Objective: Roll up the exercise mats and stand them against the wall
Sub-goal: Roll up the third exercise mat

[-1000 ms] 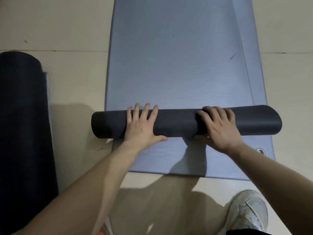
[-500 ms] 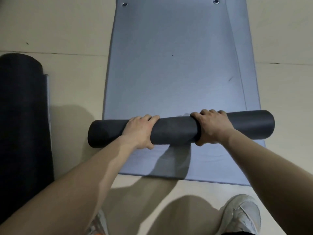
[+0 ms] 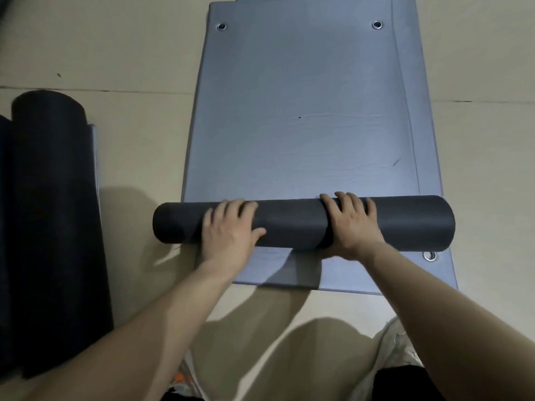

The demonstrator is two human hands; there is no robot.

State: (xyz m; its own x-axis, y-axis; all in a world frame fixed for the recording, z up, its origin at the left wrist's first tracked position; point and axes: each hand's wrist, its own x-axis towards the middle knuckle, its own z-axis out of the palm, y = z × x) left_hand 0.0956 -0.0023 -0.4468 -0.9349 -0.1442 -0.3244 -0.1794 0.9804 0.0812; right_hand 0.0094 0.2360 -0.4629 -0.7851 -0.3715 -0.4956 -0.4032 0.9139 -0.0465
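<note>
**Clerk:** Largest first. Floors?

**Checker:** One beige tiled floor [image 3: 115, 53], which carries everything.

**Clerk:** Mats laid flat?

**Checker:** Two. One blue-grey foam exercise mat [image 3: 304, 111] lies lengthwise away from the person. A second blue-grey mat [image 3: 424, 140] lies under it and shows as a strip along the right side and at the near end.

**Clerk:** Mats fully rolled?

**Checker:** One black rolled mat [image 3: 55, 227], lying on the floor at the left, well apart from the flat ones. A further dark shape sits at the picture's left edge; I cannot tell what it is.

**Clerk:** The task's thing?

**Checker:** One dark grey roll [image 3: 289, 224], the near end of the top mat wound up. It lies crosswise on the flat mats near their near end. Its left end overhangs onto the floor.

**Clerk:** Hands?

**Checker:** Two, both bare and both on the roll. The left hand [image 3: 228, 230] has its palm on top left of centre, fingers curved over the roll and thumb on the near side. The right hand [image 3: 353, 224] sits right of centre, its fingers wrapped over the top to the far side.

**Clerk:** Footwear?

**Checker:** One pale shoe [image 3: 396, 345], bottom right, partly hidden by the right forearm.

**Clerk:** Smallest?

**Checker:** Three metal eyelets [image 3: 221, 26]. Two are at the far end and one is just beside the roll's right end.
</note>
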